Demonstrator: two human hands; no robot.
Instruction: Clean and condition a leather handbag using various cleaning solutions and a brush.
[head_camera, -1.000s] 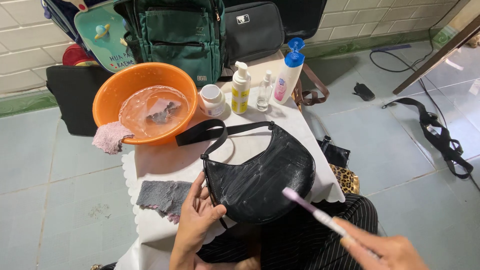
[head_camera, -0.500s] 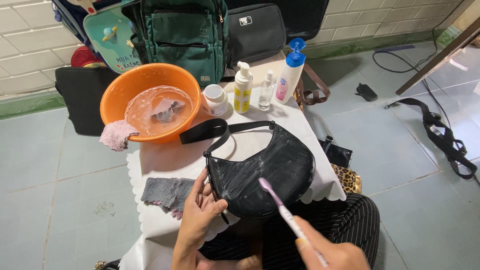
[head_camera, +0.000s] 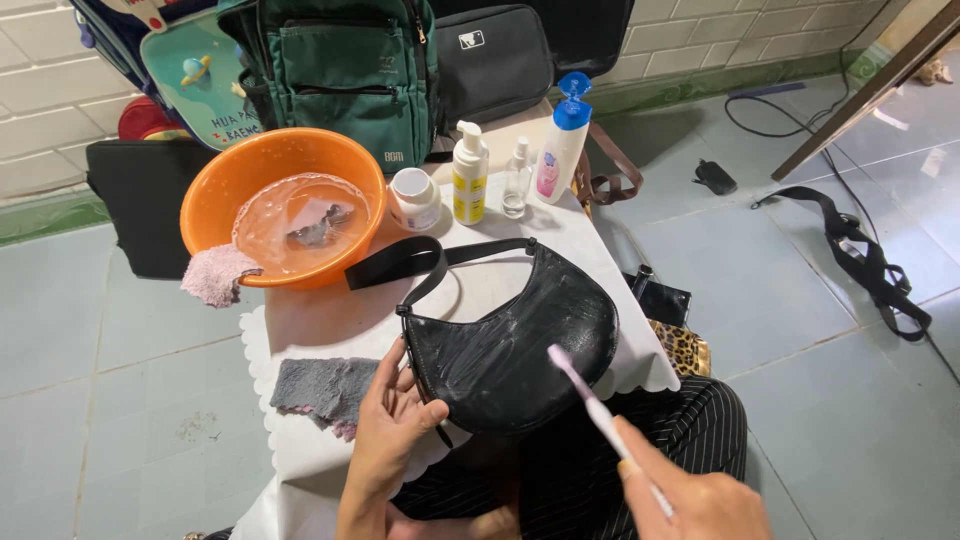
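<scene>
Black crescent handbag (head_camera: 515, 345), soap-streaked, at the table's near edge.
The left hand (head_camera: 390, 430) pinches its lower rim with curled fingers; the right hand (head_camera: 700, 500) grips a toothbrush (head_camera: 590, 400). Hard scrubbing might push the slick bag off the edge or scuff it.

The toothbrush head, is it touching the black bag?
Touching: in the head view the toothbrush bristle end lies against the black bag, with no gap showing.
</scene>
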